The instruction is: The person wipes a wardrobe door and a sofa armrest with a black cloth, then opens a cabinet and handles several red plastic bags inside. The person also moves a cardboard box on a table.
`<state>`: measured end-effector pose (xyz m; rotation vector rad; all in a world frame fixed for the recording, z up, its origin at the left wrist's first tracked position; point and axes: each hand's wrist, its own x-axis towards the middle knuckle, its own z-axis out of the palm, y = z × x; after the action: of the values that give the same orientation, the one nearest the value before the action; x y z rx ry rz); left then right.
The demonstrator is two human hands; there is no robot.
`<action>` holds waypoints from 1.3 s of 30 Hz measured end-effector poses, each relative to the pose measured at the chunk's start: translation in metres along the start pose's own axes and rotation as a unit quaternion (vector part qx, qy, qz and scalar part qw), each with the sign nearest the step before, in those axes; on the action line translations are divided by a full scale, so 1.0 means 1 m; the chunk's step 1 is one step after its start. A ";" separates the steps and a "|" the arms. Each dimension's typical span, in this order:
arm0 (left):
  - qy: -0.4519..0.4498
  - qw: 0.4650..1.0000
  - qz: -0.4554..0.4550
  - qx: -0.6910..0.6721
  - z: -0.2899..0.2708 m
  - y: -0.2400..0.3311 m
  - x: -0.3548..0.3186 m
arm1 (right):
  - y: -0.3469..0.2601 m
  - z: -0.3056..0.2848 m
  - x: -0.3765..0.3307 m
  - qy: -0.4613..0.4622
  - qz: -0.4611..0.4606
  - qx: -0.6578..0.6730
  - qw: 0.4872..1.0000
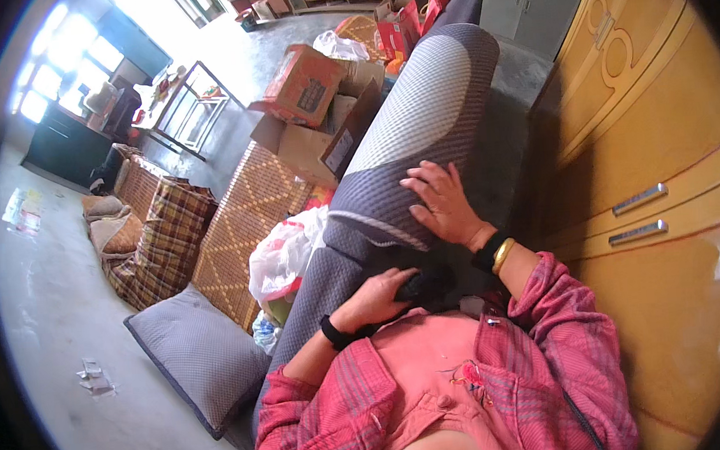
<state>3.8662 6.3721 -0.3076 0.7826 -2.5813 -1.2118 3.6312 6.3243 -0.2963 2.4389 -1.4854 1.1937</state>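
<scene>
Right hand resting on a fat patterned roll, left hand down low

So the grey-and-white roll lies lengthwise along the grey sofa back, running from just ahead of the person to the far end. Right grip's loose, fingers spread over the roll's near end, not clamped on anything. Left hand is nearer and lower, fingers bent beside some dark thing; honestly can't tell if that grip has hold of it. Left of the sofa back there's a white plastic bag on a woven mat, a grey cushion nearer, cardboard boxes farther off. Yellow wardrobe fills the right side.
</scene>
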 end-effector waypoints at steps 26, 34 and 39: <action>0.016 0.974 0.185 0.129 -0.011 0.079 0.275 | 0.010 -0.131 0.056 0.101 0.004 -0.002 0.995; 0.096 0.885 0.392 -0.231 -0.027 0.199 0.419 | -0.009 -0.165 0.030 0.118 0.068 -0.125 0.983; 0.098 0.765 0.560 -0.303 -0.035 0.327 0.423 | -0.048 -0.172 0.003 0.105 0.218 -0.209 0.948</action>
<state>3.3973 6.2960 -0.0600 -0.6717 -1.6704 -1.2223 3.5689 6.4177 -0.1576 1.7115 -2.0194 1.0134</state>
